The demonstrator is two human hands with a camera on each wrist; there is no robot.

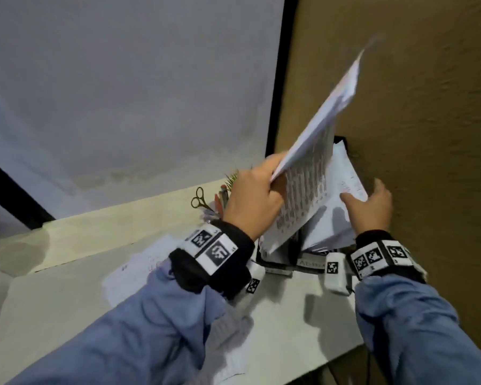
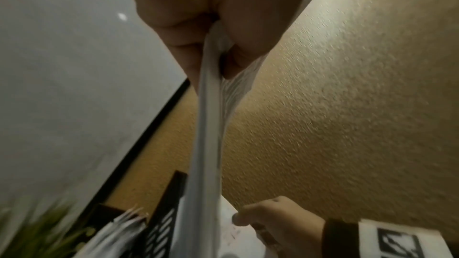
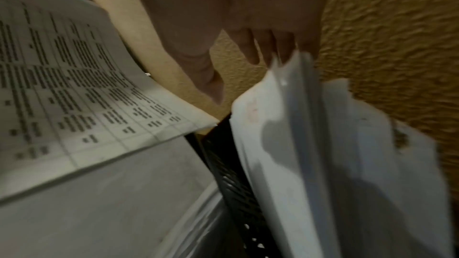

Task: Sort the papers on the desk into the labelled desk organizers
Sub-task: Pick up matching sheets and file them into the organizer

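— Several sheets at once? What are you holding there?

— I'm pinching a thin bundle of printed sheets (image 1: 311,168) by its lower corner in my left hand (image 1: 252,200), thumb on one face and fingers curled on the other. It's hanging tilted in the air above the black mesh organizer (image 3: 233,183) at the back right of the desk (image 1: 289,323).

— And your right hand?

— My right hand (image 1: 370,207) is lying open, its fingers resting relaxed against the filed papers (image 1: 342,212) standing in the right-hand compartment, next to the wall. It isn't gripping them.

— How is the bundle behaving?

— I'm judging it light and floppy: held by one corner, it's bowing and the far end is fanning. I'd say a grip nearer the middle of the long edge would stiffen it, and the loose leaves could slide apart or catch on the mesh divider.

— Anything left on the desk?

— More loose papers (image 1: 139,270) are lying flat under my left forearm.
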